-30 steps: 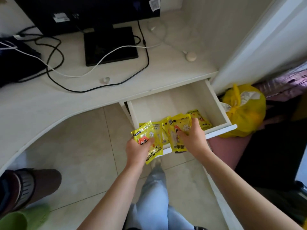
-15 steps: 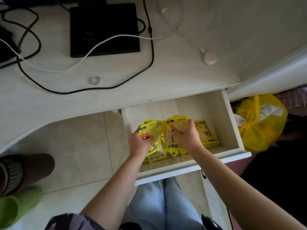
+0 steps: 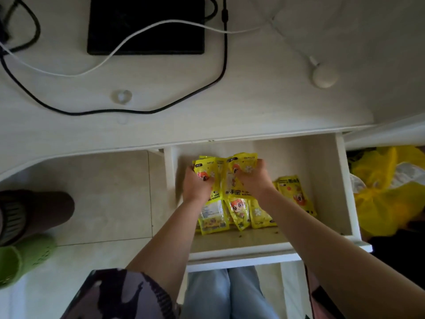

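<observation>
both hands carried yellow packets deeper into, seemingly, drawer.

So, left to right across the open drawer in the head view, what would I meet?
White wooden drawer's left wall → left hand → right hand, both gripping yellow hand-warmer packets → separate yellow packet → knotted yellow plastic bag.

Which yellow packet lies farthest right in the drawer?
The lone packet, lying flat by itself nearest the right wall of the drawer. The other packets bunch further left, where the left hand and right hand grip them.
</observation>
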### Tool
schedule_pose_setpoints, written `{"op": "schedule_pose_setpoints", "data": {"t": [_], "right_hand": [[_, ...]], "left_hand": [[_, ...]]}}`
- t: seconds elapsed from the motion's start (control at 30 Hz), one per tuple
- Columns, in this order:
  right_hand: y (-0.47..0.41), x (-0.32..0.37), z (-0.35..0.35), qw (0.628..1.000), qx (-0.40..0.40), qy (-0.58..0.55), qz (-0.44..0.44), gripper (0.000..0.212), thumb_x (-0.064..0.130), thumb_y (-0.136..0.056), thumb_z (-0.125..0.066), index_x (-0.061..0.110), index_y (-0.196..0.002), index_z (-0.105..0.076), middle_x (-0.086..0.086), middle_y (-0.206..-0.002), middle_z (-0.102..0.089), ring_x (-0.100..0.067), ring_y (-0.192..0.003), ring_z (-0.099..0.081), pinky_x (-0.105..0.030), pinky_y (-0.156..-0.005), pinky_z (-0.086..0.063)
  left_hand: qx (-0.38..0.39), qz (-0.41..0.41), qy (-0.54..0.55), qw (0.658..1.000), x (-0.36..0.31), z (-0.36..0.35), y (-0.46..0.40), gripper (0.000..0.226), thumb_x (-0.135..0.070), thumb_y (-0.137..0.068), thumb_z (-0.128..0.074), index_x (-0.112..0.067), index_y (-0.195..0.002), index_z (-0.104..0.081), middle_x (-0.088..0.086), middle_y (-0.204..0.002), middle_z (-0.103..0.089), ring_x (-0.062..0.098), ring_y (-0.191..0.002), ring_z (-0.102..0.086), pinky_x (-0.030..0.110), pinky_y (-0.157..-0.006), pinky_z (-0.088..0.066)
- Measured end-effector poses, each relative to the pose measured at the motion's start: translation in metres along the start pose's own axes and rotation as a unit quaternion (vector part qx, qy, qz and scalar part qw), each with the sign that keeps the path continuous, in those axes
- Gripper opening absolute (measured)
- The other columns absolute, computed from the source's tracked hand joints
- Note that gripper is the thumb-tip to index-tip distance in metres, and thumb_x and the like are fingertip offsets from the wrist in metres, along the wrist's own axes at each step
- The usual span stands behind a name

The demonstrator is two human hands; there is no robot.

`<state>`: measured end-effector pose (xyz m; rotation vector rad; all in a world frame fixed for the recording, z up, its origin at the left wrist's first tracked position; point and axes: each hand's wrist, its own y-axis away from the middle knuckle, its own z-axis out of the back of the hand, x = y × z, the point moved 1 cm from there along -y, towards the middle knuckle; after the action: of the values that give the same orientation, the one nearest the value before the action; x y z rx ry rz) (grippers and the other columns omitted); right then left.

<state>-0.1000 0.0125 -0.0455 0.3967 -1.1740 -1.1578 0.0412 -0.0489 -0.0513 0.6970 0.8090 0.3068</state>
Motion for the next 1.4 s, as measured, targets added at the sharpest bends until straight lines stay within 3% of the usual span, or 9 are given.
{"op": "schedule_pose_setpoints", "data": {"t": [0.13,0.27,0.47,0.6,0.7,0.9,1.07,1.27,1.4], "right_hand": [[-0.014,-0.002,-0.009,1.000,0.019,-0.004,-0.008,0.052,0.026,-0.084,-0.070,0.013,-0.124,-0.039,-0.011,-0.107,-0.060,-0.026,-0.088,-0.061,-0.036,-0.068,-0.053],[-0.022,-0.008,-0.004,0.999,0.048,0.001,-0.027,0.053,0.002,-0.084,-0.060,0.015,-0.131,-0.040,-0.012,-0.107,-0.063,-0.028,-0.088,-0.067,-0.039,-0.069,-0.055],[-0.014,-0.011,0.012,0.994,0.034,0.103,0.023,0.057,0.003,-0.086,-0.057,0.013,-0.139,-0.039,-0.010,-0.128,-0.057,-0.017,-0.081,-0.058,-0.031,-0.062,-0.053],[-0.004,-0.014,0.021,0.989,0.038,0.131,0.054,0.052,0.006,-0.090,-0.053,0.011,-0.140,-0.039,-0.009,-0.137,-0.051,-0.009,-0.077,-0.050,-0.017,-0.051,-0.042],[0.010,-0.011,0.028,0.987,0.044,0.135,0.074,0.048,0.005,-0.090,-0.052,0.012,-0.137,-0.042,-0.008,-0.131,-0.055,-0.017,-0.090,-0.057,-0.024,-0.055,-0.049],[0.050,0.004,0.035,0.969,0.060,0.186,0.154,0.043,0.010,-0.091,-0.050,0.015,-0.133,-0.045,-0.004,-0.121,-0.058,-0.022,-0.099,-0.061,-0.035,-0.071,-0.055],[0.092,0.020,0.034,0.934,0.065,0.252,0.245,0.041,0.012,-0.093,-0.050,0.013,-0.134,-0.044,-0.008,-0.124,-0.058,-0.023,-0.111,-0.057,-0.025,-0.075,-0.044],[0.143,0.042,0.005,0.891,0.085,0.300,0.329,0.038,0.014,-0.092,-0.050,0.015,-0.131,-0.047,-0.002,-0.122,-0.059,-0.023,-0.110,-0.059,-0.029,-0.074,-0.051],[0.179,0.051,-0.033,0.849,0.125,0.329,0.394,0.038,0.011,-0.092,-0.049,0.012,-0.130,-0.048,-0.006,-0.123,-0.059,-0.023,-0.116,-0.055,-0.031,-0.093,-0.045]], "left_hand": [[-0.006,-0.013,-0.038,0.999,0.005,-0.002,-0.010,0.034,-0.016,-0.080,-0.072,-0.010,-0.105,-0.050,0.006,-0.095,-0.063,0.026,-0.086,-0.061,0.033,-0.071,-0.048],[-0.013,-0.007,-0.068,0.998,0.011,-0.002,-0.014,0.038,-0.025,-0.084,-0.068,-0.008,-0.111,-0.047,0.012,-0.103,-0.064,0.031,-0.089,-0.062,0.038,-0.073,-0.052],[-0.006,-0.032,-0.096,0.995,0.014,0.000,-0.003,0.054,-0.017,-0.090,-0.060,-0.013,-0.138,-0.034,0.011,-0.111,-0.063,0.018,-0.075,-0.062,0.022,-0.052,-0.045],[-0.018,-0.062,-0.108,0.992,0.007,0.004,0.014,0.068,-0.007,-0.087,-0.057,-0.021,-0.145,-0.025,0.005,-0.116,-0.059,0.022,-0.082,-0.065,0.032,-0.056,-0.055],[-0.010,-0.055,-0.113,0.992,0.000,0.008,0.032,0.054,-0.007,-0.090,-0.054,-0.015,-0.140,-0.035,0.005,-0.122,-0.057,0.024,-0.086,-0.064,0.029,-0.057,-0.050],[-0.021,-0.089,-0.100,0.991,-0.005,0.022,0.073,0.039,-0.009,-0.092,-0.055,-0.010,-0.131,-0.051,0.006,-0.134,-0.056,0.023,-0.122,-0.053,0.030,-0.096,-0.042],[-0.083,-0.131,-0.055,0.986,0.000,0.051,0.112,0.030,-0.008,-0.089,-0.057,-0.011,-0.119,-0.059,0.002,-0.116,-0.064,0.019,-0.110,-0.058,0.023,-0.084,-0.043],[-0.156,-0.133,-0.011,0.979,0.024,0.097,0.156,0.027,-0.006,-0.089,-0.055,-0.008,-0.115,-0.059,0.003,-0.107,-0.067,0.017,-0.103,-0.059,0.018,-0.082,-0.038],[-0.193,-0.105,0.019,0.975,0.059,0.128,0.176,0.026,-0.013,-0.091,-0.053,-0.016,-0.116,-0.058,0.000,-0.106,-0.064,0.016,-0.102,-0.057,0.024,-0.084,-0.044]]}}
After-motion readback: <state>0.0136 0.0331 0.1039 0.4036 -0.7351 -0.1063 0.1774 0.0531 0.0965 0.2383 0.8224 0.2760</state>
